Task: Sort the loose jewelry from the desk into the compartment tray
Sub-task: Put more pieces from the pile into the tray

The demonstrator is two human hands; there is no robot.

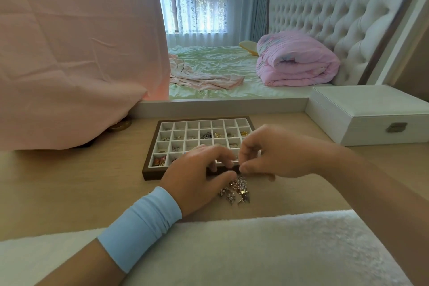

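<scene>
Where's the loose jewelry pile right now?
Head view, lower centre: the jewelry pile lies on the desk just in front of the compartment tray, below the left hand and right hand.

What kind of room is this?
Most likely a bedroom: there is a bed with a padded headboard, a folded pink quilt on it, and a desk holding a jewelry tray.

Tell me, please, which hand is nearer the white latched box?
Right. The right hand is left of the white latched box; the left hand lies farther left.
</scene>
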